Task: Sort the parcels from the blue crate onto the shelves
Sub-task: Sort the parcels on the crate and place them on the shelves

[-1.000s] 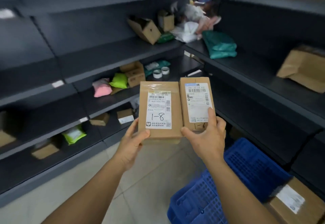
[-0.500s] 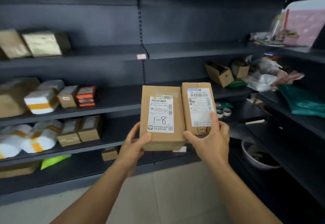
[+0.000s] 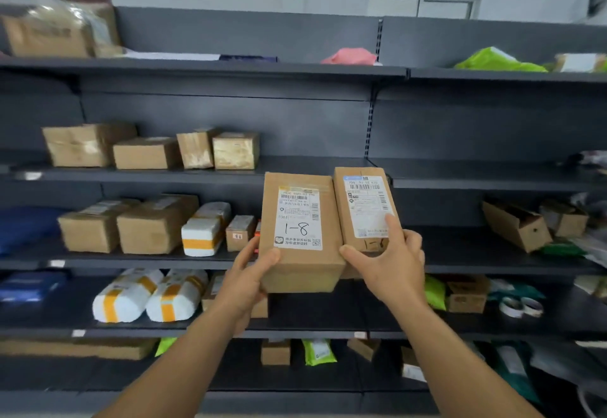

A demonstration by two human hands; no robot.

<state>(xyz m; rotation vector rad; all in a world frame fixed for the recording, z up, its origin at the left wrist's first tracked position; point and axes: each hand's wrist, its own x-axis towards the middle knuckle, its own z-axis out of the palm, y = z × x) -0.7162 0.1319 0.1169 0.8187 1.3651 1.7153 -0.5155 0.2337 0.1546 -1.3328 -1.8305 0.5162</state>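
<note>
Two brown cardboard parcels are held up side by side in front of the dark shelves [image 3: 315, 168]. My left hand [image 3: 253, 273] grips the lower left corner of the wider parcel [image 3: 300, 237], whose white label is marked "1-8". My right hand [image 3: 391, 260] grips the bottom of the narrower parcel [image 3: 361, 207], thumb at its lower left and a finger pressed on its label. The two parcels touch along their inner edges. The blue crate is out of view.
Several cardboard boxes [image 3: 147, 151] stand on the upper middle shelf at left. White foam parcels with orange tape [image 3: 147, 296] lie lower down. An open box [image 3: 515, 224] sits at right. Pink and green bags [image 3: 348, 56] lie on the top shelf.
My view has swung left and upward from the crate corner to face the shelf wall. Both hands have kept their hold on the two parcels, which rose slightly.
</note>
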